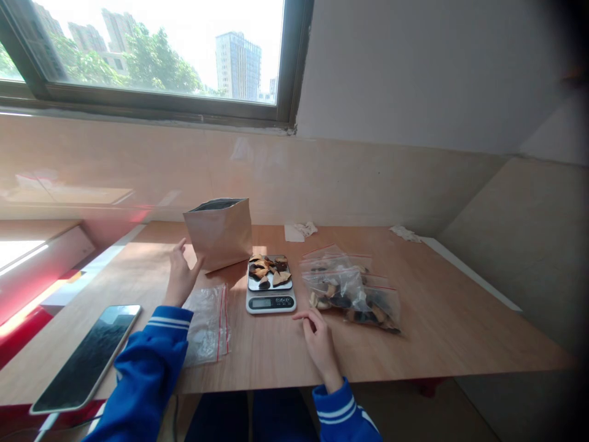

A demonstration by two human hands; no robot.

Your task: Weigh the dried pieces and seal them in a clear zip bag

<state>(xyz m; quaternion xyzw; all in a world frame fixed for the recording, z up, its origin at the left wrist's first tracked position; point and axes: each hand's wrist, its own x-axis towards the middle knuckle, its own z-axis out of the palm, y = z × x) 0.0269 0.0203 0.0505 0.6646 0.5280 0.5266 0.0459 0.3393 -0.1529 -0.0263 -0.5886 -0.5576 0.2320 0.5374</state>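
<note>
A small white kitchen scale stands mid-table, with dried brown and dark slices heaped on its metal plate. My left hand is raised just left of an upright brown kraft paper bag, whose top gapes. Its thumb and fingers are apart, and nothing is in them. Below that hand lie flat, clear zip bags with red seals. My right hand rests near the scale's lower right corner, index finger stretched out, holding nothing. Right of the scale, clear zip bags filled with similar slices lie piled.
A large phone with a cable plugged in lies at the table's left front. Crumpled white tissue sits at the back edge, and another piece lies farther right. The wall and a window are behind the wooden table.
</note>
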